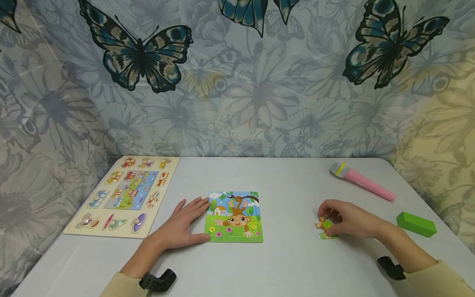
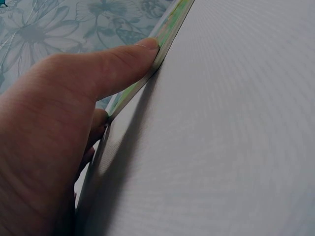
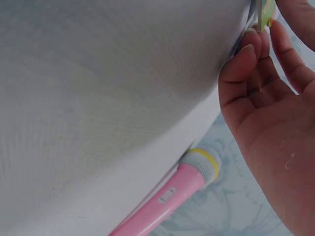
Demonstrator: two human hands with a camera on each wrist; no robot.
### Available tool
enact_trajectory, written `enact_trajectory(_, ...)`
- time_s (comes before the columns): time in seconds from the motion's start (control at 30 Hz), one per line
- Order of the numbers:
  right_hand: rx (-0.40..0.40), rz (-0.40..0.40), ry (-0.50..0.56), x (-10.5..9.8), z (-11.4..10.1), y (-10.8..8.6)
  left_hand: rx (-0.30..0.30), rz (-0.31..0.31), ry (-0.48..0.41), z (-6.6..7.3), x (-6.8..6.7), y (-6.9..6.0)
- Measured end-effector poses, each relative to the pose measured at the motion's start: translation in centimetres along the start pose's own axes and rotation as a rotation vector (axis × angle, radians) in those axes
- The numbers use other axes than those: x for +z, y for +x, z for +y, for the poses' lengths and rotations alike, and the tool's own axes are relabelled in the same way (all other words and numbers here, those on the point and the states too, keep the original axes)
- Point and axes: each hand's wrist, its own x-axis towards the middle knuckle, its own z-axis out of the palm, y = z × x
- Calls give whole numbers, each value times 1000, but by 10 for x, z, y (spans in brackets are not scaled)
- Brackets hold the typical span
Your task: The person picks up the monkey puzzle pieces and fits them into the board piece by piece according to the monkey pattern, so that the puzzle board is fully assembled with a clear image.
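Observation:
A square puzzle board (image 1: 234, 216) with a monkey hanging from a branch lies flat on the table. My left hand (image 1: 185, 225) rests at its left side, fingers spread and fairly straight. The thumb (image 2: 130, 59) touches the board's edge near the lower corner, and the index fingertip touches higher up. To the right, my right hand (image 1: 345, 218) pinches a small green and brown puzzle piece (image 1: 325, 225) between thumb and fingers, low over the table. Only a sliver of the piece (image 3: 267, 14) shows in the right wrist view; its full outline is hidden by the fingers.
A wooden picture board (image 1: 83, 230) with vehicle and toy pictures lies at the left. A pink toy microphone (image 1: 365, 181) is behind the right hand, and a green block (image 1: 416, 224) sits right of it. Butterfly-print cloth (image 1: 259, 103) hangs behind the white table (image 1: 282, 264).

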Motion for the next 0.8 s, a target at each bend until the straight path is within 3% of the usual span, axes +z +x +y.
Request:
enact_trajectory(0.27,0,17,6,-1,-1,-1,-1,-1,0,0,0,0)
enact_trajectory(0.53,-59,16,-32,-6,2,-3,12,9,12,-1,1,0)
enact_trajectory(0.8,-35,-14,13,-10,4,-1,4,6,17,-2,1,0)
